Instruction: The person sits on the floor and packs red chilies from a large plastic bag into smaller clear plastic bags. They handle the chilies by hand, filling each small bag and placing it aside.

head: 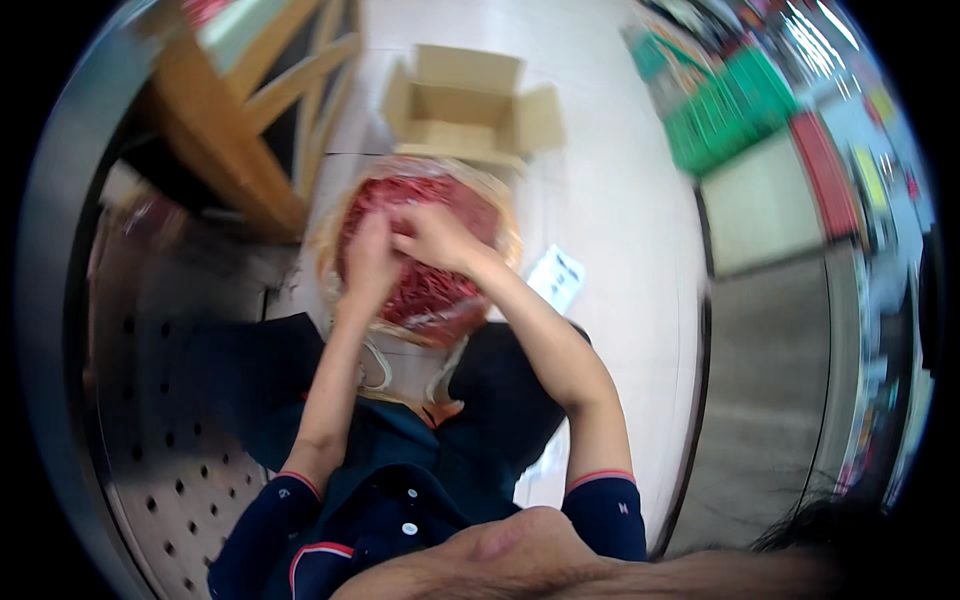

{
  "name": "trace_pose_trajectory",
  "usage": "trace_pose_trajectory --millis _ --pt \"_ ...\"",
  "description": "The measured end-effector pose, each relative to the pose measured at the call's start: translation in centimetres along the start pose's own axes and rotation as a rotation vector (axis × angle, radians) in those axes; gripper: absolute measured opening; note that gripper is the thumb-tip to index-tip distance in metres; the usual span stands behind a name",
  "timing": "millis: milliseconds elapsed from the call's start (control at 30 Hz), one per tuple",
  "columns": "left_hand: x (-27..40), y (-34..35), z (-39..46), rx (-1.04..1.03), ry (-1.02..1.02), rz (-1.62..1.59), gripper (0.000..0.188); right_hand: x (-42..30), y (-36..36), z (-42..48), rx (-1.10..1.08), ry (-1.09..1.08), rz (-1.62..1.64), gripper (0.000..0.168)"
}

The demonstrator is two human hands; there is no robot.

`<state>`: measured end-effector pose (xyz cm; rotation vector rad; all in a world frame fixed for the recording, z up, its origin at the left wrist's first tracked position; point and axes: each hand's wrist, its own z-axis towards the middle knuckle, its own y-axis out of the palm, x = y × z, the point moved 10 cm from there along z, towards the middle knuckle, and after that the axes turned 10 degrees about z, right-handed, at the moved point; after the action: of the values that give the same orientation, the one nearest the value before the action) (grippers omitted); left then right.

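A round bag (512,225) with a crumpled, pale, clear plastic edge stands open on the floor before my knees. It is full of thin red strands or sticks (431,289), too blurred to name exactly. Above the contents my left hand (371,251) points away from me, fingers stretched forward. My right hand (435,234) reaches in from the right, and its fingertips meet or overlap the left ones. Motion blur hides whether anything small is pinched between them. Two pale loop handles (379,367) hang from the near side, between my legs.
An open cardboard box (457,116) sits just beyond the bag. A white sheet with writing (556,277) lies on the tiled floor to the right. Wooden framing (225,135) stands left; a green plastic crate (727,112) and a whitish bin (765,202) are at right.
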<state>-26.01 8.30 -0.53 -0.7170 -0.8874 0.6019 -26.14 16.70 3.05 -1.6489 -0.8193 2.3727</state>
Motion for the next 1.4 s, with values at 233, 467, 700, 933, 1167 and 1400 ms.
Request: trace_pose_trajectory --millis 233,467,700,933,1167,1400 --pt "-3.2 1.4 2.0 -0.220 0.035 -0.120 0.047 6.3 4.2 6.2 -0.051 0.324 -0.383 0.025" --pt "-5.4 3.4 2.4 -0.445 -0.018 -0.313 0.039 9.3 5.9 9.8 -0.177 0.387 -0.459 0.034" --pt "-6.7 1.7 2.8 -0.207 0.153 -0.209 0.032 8.2 5.9 9.9 -0.195 0.382 -0.459 0.032" --pt "-6.4 2.7 1.4 -0.462 -0.157 -0.595 0.047 6.3 5.4 8.9 -0.207 0.315 -0.357 0.031" --pt "-2.3 1.1 1.8 -0.443 -0.265 -0.596 0.072 4.8 -2.6 5.0 0.044 0.238 -0.019 0.011" --pt "-2.5 -0.2 1.5 -0.472 -0.290 -0.623 0.077 0.4 -0.6 0.5 -0.367 0.110 0.152 0.037"
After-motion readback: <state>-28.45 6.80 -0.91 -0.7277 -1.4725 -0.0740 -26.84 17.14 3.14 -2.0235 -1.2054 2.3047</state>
